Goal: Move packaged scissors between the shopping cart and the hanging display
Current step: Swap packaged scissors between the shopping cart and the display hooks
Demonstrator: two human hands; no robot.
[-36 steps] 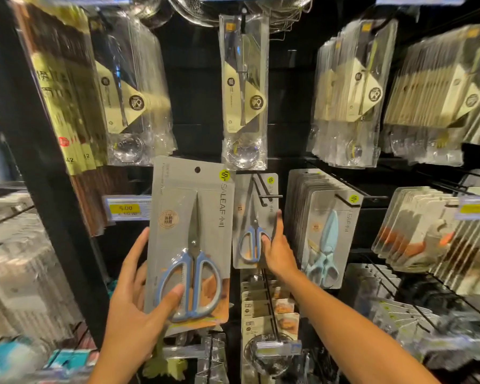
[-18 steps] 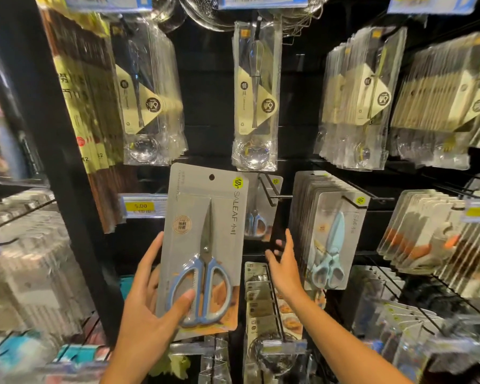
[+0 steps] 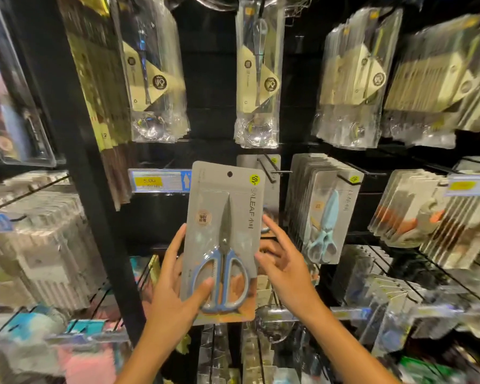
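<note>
A grey card pack of blue-handled scissors (image 3: 222,217) is upright in front of the hanging display. My left hand (image 3: 172,300) holds its lower left part, thumb across the handles and fingers behind the card. My right hand (image 3: 286,273) is at the pack's right edge, fingers spread, thumb and fingertips touching the card. Behind the pack's top right, a metal display hook (image 3: 273,171) carries one more pack of the same kind (image 3: 273,195), mostly hidden. The shopping cart is not in view.
A stack of packs with light-blue scissors (image 3: 326,214) hangs just to the right. Bagged utensils (image 3: 257,79) hang above. A yellow price tag (image 3: 158,180) sits to the left, by a black upright post (image 3: 89,189). More hooks with goods crowd below and on both sides.
My right hand left the pack hanging on the hook and came down to the held pack's right edge. The held pack shifted right, now covering most of the hanging one.
</note>
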